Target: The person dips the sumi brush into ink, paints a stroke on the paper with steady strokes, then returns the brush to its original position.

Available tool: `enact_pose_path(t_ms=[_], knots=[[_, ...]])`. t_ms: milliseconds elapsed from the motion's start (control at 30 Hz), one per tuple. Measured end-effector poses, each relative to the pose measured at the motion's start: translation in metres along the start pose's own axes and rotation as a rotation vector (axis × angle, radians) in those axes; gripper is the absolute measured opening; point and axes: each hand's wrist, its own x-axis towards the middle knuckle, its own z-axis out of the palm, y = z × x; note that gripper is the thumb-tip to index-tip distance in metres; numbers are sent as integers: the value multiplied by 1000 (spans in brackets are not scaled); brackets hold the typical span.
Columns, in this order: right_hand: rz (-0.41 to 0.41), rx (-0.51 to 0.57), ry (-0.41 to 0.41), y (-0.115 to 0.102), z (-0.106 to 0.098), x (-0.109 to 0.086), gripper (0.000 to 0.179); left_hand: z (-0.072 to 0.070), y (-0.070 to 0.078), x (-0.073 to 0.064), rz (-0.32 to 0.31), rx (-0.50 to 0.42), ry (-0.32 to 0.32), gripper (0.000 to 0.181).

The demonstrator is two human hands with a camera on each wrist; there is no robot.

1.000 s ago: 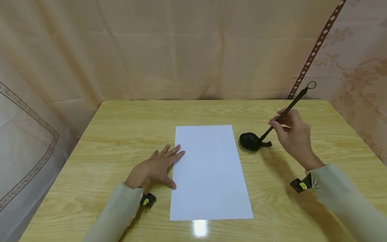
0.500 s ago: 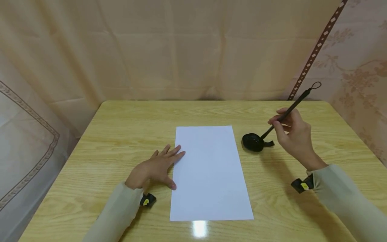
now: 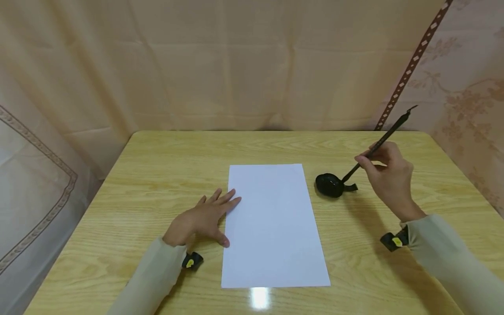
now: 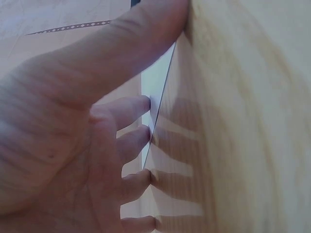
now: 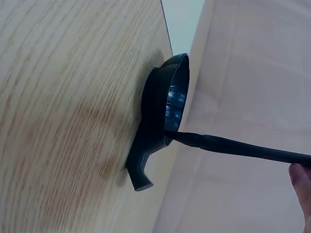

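A dark writing brush [image 3: 376,148] slants in my right hand [image 3: 390,179], pinched between thumb and fingers. Its tip meets the right rim of a small black ink dish [image 3: 329,185], which has a curved stub handle; the right wrist view shows the bristles [image 5: 181,137] against the rim of the dish [image 5: 158,97]. Left of the dish lies a blank white sheet of paper [image 3: 273,223]. My left hand [image 3: 202,221] spreads over the sheet's left edge, with some fingertips on the paper. In the left wrist view the fingers [image 4: 133,109] are extended and hold nothing.
The wood-grain table [image 3: 165,157] stands against a beige curtain [image 3: 252,65]. A patterned cloth [image 3: 464,87] hangs at the right. Black wrist cameras [image 3: 393,241] sit at both cuffs. A bright light reflection shows below the sheet.
The ink dish shifted slightly right early on, then stayed still. My right hand has moved a little to the right, and the brush has rolled so its end loop shows edge-on. My left hand is unmoved.
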Motion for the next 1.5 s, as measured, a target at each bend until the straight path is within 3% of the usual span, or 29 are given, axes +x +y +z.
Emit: enact_pose_path(t_ms=[800, 1167, 1500], knots=[[2, 27, -101, -11, -2, -1, 30, -1, 0, 1, -7, 6, -6, 114], [1, 23, -40, -10, 0, -1, 28, 1, 0, 0, -29, 1, -11, 112], [4, 21, -34, -6, -2, 2, 29, 1, 0, 0, -31, -5, -8, 113]])
